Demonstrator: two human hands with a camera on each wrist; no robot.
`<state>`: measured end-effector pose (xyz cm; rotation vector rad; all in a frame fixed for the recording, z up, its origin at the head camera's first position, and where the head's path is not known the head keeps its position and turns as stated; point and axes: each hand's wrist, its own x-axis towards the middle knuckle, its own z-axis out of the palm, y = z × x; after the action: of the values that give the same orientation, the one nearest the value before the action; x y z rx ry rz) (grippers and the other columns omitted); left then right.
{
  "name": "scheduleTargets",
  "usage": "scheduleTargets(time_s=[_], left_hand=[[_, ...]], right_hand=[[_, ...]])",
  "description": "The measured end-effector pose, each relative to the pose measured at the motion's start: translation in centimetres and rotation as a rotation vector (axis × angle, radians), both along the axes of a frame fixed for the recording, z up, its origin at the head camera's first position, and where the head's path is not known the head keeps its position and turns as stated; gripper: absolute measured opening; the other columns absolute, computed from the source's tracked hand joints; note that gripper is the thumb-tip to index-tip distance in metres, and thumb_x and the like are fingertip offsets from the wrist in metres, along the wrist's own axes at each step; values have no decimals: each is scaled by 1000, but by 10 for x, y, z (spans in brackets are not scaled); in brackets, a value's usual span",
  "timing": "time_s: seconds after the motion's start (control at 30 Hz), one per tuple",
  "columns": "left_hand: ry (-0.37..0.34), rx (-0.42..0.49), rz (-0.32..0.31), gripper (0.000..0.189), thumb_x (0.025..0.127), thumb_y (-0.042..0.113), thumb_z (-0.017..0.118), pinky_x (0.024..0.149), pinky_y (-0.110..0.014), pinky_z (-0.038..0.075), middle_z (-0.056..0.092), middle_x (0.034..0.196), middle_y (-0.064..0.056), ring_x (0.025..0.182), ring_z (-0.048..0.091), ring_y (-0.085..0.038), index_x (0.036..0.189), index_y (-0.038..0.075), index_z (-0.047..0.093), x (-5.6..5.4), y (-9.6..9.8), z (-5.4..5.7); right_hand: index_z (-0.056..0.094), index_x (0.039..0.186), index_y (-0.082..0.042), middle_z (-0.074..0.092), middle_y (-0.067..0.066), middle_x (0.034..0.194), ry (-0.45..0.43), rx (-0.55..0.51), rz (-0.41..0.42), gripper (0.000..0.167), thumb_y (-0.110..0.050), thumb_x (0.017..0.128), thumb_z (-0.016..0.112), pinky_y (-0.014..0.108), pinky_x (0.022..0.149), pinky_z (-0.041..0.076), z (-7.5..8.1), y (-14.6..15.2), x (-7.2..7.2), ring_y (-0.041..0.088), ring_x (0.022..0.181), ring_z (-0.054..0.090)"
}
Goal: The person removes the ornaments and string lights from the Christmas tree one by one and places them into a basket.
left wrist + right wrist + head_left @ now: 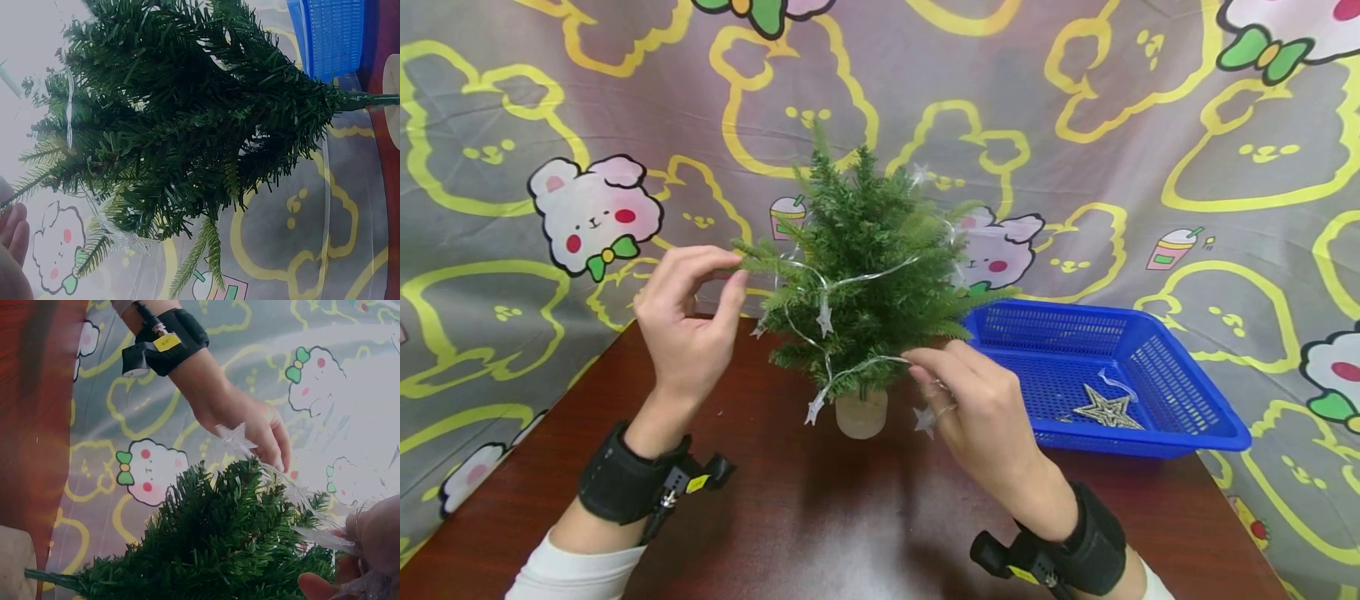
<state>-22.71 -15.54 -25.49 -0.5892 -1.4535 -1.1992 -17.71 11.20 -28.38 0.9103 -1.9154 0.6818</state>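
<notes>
A small artificial Christmas tree with a pale round base stands upright on the table, wound with a clear string of star lights. My left hand is at its left side, pinching the tip of a branch between thumb and fingers. At the lower right of the tree, my right hand pinches the light string, which runs taut from its fingertips to the lower left branches. A clear star dangles below those right fingers. Another star hangs near the base.
To the right is a blue plastic basket holding a glittery gold star ornament with a loop. A patterned curtain hangs behind the brown table. Each wrist wears a black camera band.
</notes>
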Motion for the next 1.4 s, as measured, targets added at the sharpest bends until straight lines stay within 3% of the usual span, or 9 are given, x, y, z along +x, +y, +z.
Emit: scheduleTargets(time_s=[0.1, 0.37, 0.5, 0.67, 0.8, 0.93, 1.07, 1.2, 1.4], left_hand=[[7, -3, 13, 10, 81, -7, 69, 85, -18, 55, 65, 88, -26, 89, 63, -5, 89, -12, 71, 2, 1, 1], [29, -6, 8, 9, 81, -6, 69, 86, -19, 55, 65, 87, -28, 90, 63, -6, 87, -12, 71, 4, 2, 0], [36, -16, 10, 9, 82, -4, 71, 85, -19, 55, 65, 87, -27, 89, 63, -8, 88, -11, 72, 1, 1, -3], [47, -29, 22, 11, 83, 0, 72, 79, -18, 53, 67, 88, -25, 88, 65, -11, 88, -9, 73, -1, -1, -6], [49, -32, 26, 11, 83, 3, 73, 73, -15, 49, 67, 87, -24, 88, 65, -12, 89, -7, 74, 0, -1, -7], [50, -38, 36, 11, 83, 2, 73, 74, -15, 48, 67, 86, -24, 87, 64, -11, 88, -8, 74, 2, 1, -6], [58, -48, 52, 12, 84, 4, 73, 73, -13, 44, 67, 86, -25, 86, 63, -9, 87, -8, 73, 3, 2, -5], [67, -52, 48, 15, 85, 7, 73, 65, -13, 37, 68, 85, -25, 85, 63, -8, 88, -8, 73, 5, 3, -4], [88, -53, 35, 17, 85, 9, 73, 63, -13, 35, 67, 84, -25, 83, 63, -10, 86, -8, 73, 9, 7, -2]], right_hand=[[69, 88, -8, 47, -1, 69, -3, -39, 27, 34, -31, 104, 50, 19, 51, 33, 0, 0, -1, 7, 58, 41], [52, 71, -12, 44, -3, 67, -67, -99, 99, 42, -43, 99, 56, 17, 55, 32, 1, -3, 1, 6, 62, 40], [49, 69, -11, 52, 1, 77, -107, -119, 179, 36, -30, 98, 63, 17, 60, 36, 1, -4, 2, 8, 69, 45], [49, 71, -11, 74, 10, 100, -254, -130, 302, 27, -1, 92, 62, 15, 60, 47, 2, -4, 3, 13, 79, 71], [44, 73, -9, 77, 12, 96, -344, -143, 330, 29, 3, 94, 59, 17, 59, 54, 1, -4, 4, 16, 78, 75], [45, 77, -7, 75, 10, 86, -355, -156, 351, 24, 4, 95, 57, 21, 64, 58, -1, -8, 3, 15, 75, 73], [48, 91, -3, 68, 7, 81, -350, -135, 336, 13, 7, 95, 55, 18, 60, 55, -2, -12, 1, 10, 67, 68], [56, 109, -3, 64, 3, 82, -290, -41, 223, 15, 4, 96, 54, 18, 60, 49, -2, -15, 0, 6, 65, 58], [68, 107, -10, 63, 0, 85, -209, 47, 143, 24, -29, 101, 54, 21, 62, 46, -5, -17, 0, 7, 72, 53]])
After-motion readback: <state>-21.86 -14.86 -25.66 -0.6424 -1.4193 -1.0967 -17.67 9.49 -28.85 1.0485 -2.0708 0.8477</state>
